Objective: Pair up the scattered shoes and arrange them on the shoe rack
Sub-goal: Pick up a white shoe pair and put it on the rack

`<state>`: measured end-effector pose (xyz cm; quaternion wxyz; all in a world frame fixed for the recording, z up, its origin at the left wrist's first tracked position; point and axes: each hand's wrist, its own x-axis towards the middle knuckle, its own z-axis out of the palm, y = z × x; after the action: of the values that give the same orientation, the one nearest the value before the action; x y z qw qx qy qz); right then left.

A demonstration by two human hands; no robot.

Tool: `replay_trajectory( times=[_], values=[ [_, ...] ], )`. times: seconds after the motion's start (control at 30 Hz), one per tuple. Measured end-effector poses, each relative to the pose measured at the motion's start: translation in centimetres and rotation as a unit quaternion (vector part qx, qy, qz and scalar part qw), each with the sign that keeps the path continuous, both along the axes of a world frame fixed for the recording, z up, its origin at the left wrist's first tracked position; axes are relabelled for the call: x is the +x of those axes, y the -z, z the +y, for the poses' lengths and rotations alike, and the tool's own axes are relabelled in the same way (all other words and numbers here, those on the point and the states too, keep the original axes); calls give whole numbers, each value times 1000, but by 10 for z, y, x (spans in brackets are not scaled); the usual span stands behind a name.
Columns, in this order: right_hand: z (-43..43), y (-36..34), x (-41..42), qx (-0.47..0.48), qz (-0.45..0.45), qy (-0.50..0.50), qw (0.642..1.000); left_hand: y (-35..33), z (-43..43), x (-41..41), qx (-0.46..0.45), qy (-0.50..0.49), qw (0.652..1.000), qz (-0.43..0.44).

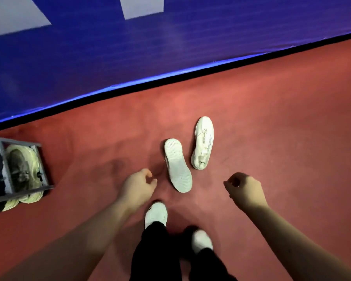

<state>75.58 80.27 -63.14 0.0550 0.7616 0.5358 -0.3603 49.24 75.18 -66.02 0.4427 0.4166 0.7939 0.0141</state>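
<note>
Red floor (pixel 272 118): a sole-up white shoe (pixel 177 165) is laid beside an upright white cloth shoe (pixel 203 142). Nothing is held by the left hand (pixel 138 187) or right hand (pixel 245 189); fingers (pixel 229 185) are loosely curled.

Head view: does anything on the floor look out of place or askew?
Yes. One white shoe lies flipped, sole up, on the red floor; the second shoe sits beside it upper side up, not touching, angled differently. Neither is on the shoe rack.
</note>
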Motion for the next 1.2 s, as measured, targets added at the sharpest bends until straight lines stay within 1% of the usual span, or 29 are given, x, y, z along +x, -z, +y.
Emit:
replay_trajectory(
  times=[0.1, 0.2, 0.33, 0.4, 0.47, 0.5, 0.6, 0.63, 0.7, 0.73, 0.77, 0.83, 0.87, 0.93, 0.97, 1.03, 1.1, 1.13, 1.2],
  values=[
    [16, 41, -1, -21, 18, 9, 1000, 38, 6, 7, -44, 3, 999, -12],
    [38, 94, 3, -49, 35, 11, 998, 83, 18, 17, -67, -28, 997, -25],
    [67, 171, -6, -84, 84, -21, 993, 146, 39, 27, -61, -116, 988, -80],
    [74, 207, -17, -103, 117, -38, 987, 178, 53, 33, -68, -193, 972, -114],
    [79, 237, -32, -130, 158, -46, 978, 202, 67, 39, -81, -272, 946, -154],
    [81, 250, -40, -145, 186, -42, 971, 214, 74, 41, -83, -298, 936, -167],
    [91, 290, -68, -169, 237, -36, 956, 245, 89, 43, -86, -331, 923, -175],
    [94, 304, -76, -172, 253, -26, 952, 253, 94, 40, -94, -352, 913, -187],
    [99, 322, -88, -190, 284, 9, 940, 264, 105, 35, -117, -406, 872, -250],
    [102, 325, -90, -197, 291, 33, 936, 266, 109, 33, -123, -428, 850, -280],
    [106, 323, -90, -205, 295, 63, 931, 266, 111, 31, -121, -441, 837, -300],
    [114, 306, -89, -200, 315, 153, 915, 256, 112, 25, -89, -465, 820, -321],
    [122, 291, -91, -178, 337, 206, 901, 243, 115, 22, -57, -475, 812, -334],
    [135, 265, -93, -135, 401, 299, 855, 217, 119, 15, 21, -475, 802, -363],
    [141, 249, -95, -116, 433, 317, 836, 201, 121, 11, 59, -469, 796, -377],
    [148, 218, -94, -82, 475, 308, 820, 172, 119, 8, 116, -452, 787, -403],
    [144, 200, -89, -62, 474, 290, 829, 157, 111, 12, 134, -446, 779, -420],
    [136, 198, -85, -55, 458, 285, 840, 155, 106, 16, 126, -460, 769, -425],
    [117, 201, -79, -48, 387, 268, 881, 159, 95, 26, 100, -509, 744, -421]
  ],
)
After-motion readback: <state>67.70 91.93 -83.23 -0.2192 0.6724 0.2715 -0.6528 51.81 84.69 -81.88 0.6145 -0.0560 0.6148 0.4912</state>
